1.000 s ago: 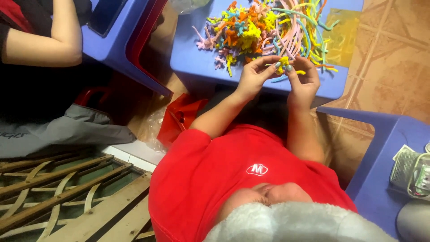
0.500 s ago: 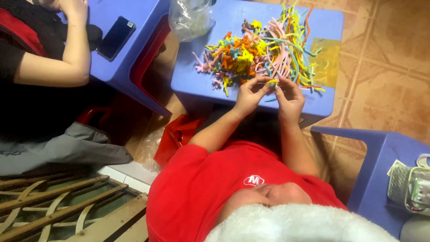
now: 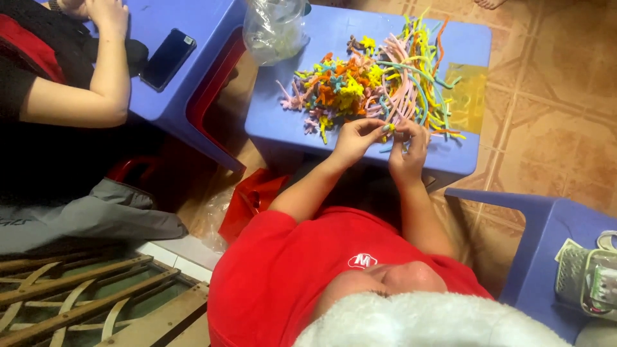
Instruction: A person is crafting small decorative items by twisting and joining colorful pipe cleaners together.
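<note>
At frame centre, left hand and right hand pinch one pipe cleaner together at the pile's near edge; loose stems could snag and drag off the blue table.

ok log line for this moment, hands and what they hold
left hand: pinching pipe cleaner | right hand: pinching same piece | pile of pipe cleaners beyond | blue table

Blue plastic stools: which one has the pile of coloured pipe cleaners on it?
The middle stool, right before the person's left hand and right hand, carries the pipe cleaners. The left stool carries a phone; the right stool carries a basket.
</note>
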